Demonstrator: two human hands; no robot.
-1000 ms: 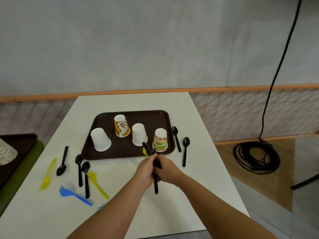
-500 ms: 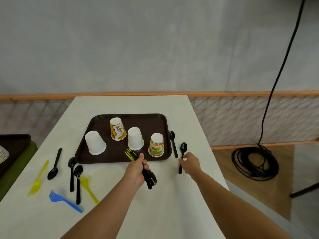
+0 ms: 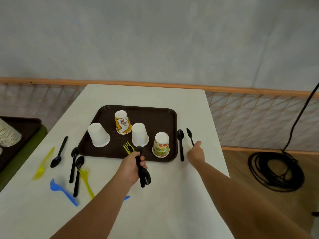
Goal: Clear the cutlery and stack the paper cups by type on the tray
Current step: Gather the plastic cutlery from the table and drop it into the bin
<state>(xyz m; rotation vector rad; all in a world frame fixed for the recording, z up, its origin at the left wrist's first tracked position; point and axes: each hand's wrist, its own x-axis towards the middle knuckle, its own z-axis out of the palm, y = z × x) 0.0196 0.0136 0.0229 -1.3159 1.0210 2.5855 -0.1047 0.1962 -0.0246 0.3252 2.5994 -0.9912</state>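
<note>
A dark brown tray (image 3: 155, 116) holds upside-down paper cups: two plain white cups (image 3: 98, 135) (image 3: 140, 135), a yellow patterned cup (image 3: 122, 122) and a fruit-print cup (image 3: 161, 144). My left hand (image 3: 132, 165) grips a bundle of cutlery (image 3: 143, 173), black spoons plus a yellow fork (image 3: 127, 147), at the tray's front edge. My right hand (image 3: 196, 153) pinches the handle of a black spoon (image 3: 189, 135) right of the tray. Another black spoon (image 3: 180, 144) lies between that hand and the tray.
Left of the tray lie three black spoons (image 3: 58, 153) (image 3: 73, 163) (image 3: 77, 175), a yellow spoon (image 3: 43, 165), a yellow fork (image 3: 86, 180) and a blue fork (image 3: 63, 191). A second tray with stacked cups (image 3: 7, 135) sits far left. A coiled black cable (image 3: 276, 171) lies on the floor.
My hands have separated. The left one kept the cutlery bundle near the tray's front edge. The right one reached right and took hold of a black spoon's handle.
</note>
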